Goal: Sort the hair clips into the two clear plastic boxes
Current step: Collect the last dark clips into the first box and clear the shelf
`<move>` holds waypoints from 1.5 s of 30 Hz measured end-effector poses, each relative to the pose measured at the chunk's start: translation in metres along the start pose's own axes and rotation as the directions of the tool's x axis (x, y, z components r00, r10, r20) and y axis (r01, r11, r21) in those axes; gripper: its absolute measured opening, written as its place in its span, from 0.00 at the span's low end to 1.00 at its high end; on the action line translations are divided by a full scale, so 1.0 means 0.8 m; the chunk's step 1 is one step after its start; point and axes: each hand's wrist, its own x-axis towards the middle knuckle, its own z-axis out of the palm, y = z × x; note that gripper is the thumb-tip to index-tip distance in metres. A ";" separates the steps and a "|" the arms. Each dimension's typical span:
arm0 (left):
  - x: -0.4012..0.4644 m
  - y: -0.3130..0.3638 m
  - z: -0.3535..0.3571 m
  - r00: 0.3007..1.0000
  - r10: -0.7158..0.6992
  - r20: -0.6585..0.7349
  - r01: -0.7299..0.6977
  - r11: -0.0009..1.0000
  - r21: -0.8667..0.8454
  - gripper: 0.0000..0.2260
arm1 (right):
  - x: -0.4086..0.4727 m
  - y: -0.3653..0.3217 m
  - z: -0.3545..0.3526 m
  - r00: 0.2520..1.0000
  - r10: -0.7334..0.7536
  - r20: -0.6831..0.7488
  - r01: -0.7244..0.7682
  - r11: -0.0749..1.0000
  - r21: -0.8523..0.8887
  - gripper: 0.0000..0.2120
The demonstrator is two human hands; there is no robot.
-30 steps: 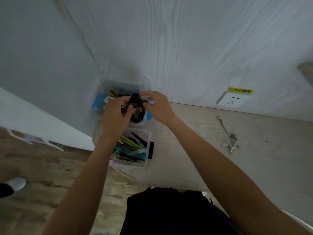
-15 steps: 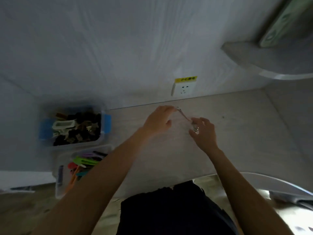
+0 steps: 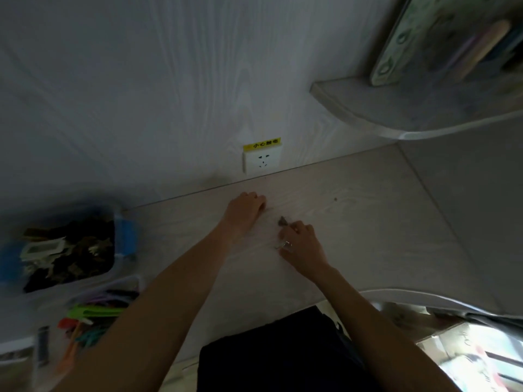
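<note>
Two clear plastic boxes stand at the left of the desk. The far box (image 3: pixel 117 267) with blue latches holds several dark and pale hair clips. The near box (image 3: pixel 128 281) holds several bright coloured clips. My left hand (image 3: pixel 244 212) lies on the desk near the wall with its fingers curled down; whatever is under them is hidden. My right hand (image 3: pixel 301 246) is just right of it and pinches a small dark hair clip (image 3: pixel 282 221) that sticks out past its fingertips. Something silvery glints at its thumb.
A white wall socket (image 3: pixel 261 162) with a yellow label sits just behind my hands. A shelf (image 3: pixel 396 108) with books juts out at the upper right. The desk's curved front edge (image 3: pixel 410 294) runs below my right forearm, above a black garment.
My view and both hands swung from the boxes over to the clips lying right of them. Since half a second ago both hands have closed down over those clips, and the thin clip between them no longer shows.
</note>
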 end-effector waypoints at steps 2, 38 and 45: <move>-0.017 -0.002 -0.001 0.998 -0.061 0.025 0.062 0.998 -0.020 0.09 | -0.001 -0.007 0.003 0.999 0.038 0.015 -0.038 0.999 0.021 0.23; -0.432 -0.161 -0.058 0.792 -0.536 -0.292 0.452 0.837 -0.310 0.07 | -0.022 -0.348 0.024 0.875 -0.478 -0.073 0.452 0.753 0.478 0.17; -0.414 -0.162 -0.073 0.629 -0.630 -0.456 0.487 0.776 -0.401 0.10 | 0.017 -0.401 0.059 0.833 -0.554 -0.007 0.540 0.808 0.238 0.24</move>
